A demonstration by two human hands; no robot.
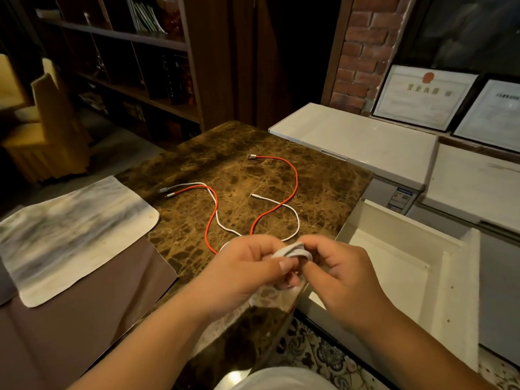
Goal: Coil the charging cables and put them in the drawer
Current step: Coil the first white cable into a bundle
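At six o'clock on the bench (253,175), left hand (247,266) and right hand (340,268) pinch the white cable (292,253) coil in their fingers. Its loose tail crosses the red cable (281,205); pulling could snag. Drawer (394,266) waits at three o'clock.

dim warm room | glare on counter edge (233,375) | shelves dark — wide-angle bowing at edges
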